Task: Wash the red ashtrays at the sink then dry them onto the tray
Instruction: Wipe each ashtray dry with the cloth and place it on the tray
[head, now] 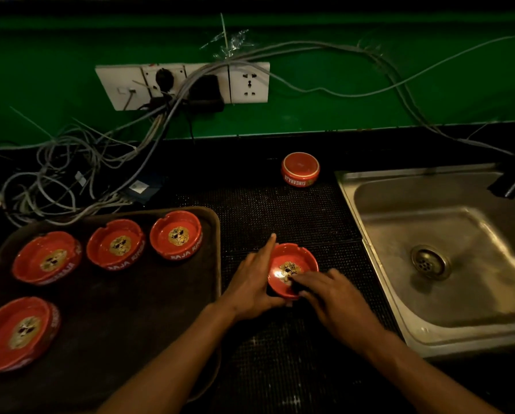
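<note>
Head view: left hand grips the upright, bowl-up ashtray, right hand's relaxed fingers rest inside.

The upside-down ashtray on the bench near the sink bears "SINGARAJA" in white on its side wall, the letters inverted. On the tray, the far-right ashtray shows "RAJA" plus further blurred letters; its neighbour reads "RAJA" partly. Other lettering is too blurred.

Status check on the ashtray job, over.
Left hand holds ashtray on mat; right hand wiping inside it. Four ashtrays on tray. One upside-down ashtray waits. Nothing in the way.
</note>
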